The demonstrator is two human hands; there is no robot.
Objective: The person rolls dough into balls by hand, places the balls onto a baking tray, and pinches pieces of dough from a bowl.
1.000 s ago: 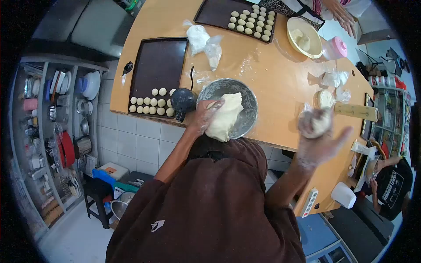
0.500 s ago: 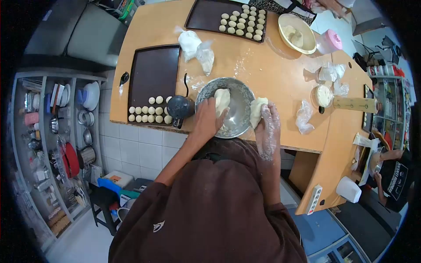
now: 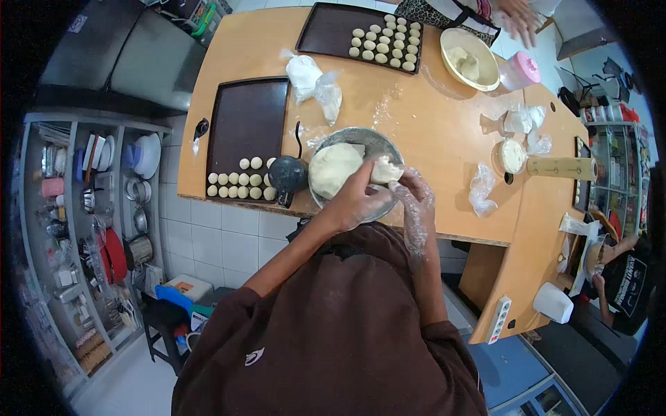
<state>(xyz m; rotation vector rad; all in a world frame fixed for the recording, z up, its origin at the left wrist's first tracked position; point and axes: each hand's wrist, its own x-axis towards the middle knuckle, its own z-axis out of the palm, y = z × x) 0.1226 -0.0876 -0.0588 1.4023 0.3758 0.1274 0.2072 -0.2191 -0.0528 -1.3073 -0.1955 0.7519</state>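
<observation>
My left hand and my flour-dusted right hand meet over the right side of a metal bowl. Between their fingers is a small, ragged piece of dough, gripped from both sides. A large, smooth pale lump of dough sits in the left of the bowl, left of my hands. Close by the bowl's left side stands a round black device with a curved black stem.
Dough balls sit on a near-left dark tray and a far tray. A cream bowl holds more dough. Bags of white powder, a pink-lidded container and a roll lie around. Other people's hands show beyond.
My left hand has moved right, off the bowl's left side, joining my right hand at the dough piece. The large lump now shows fully in the bowl. Another person's hand has come further into view.
</observation>
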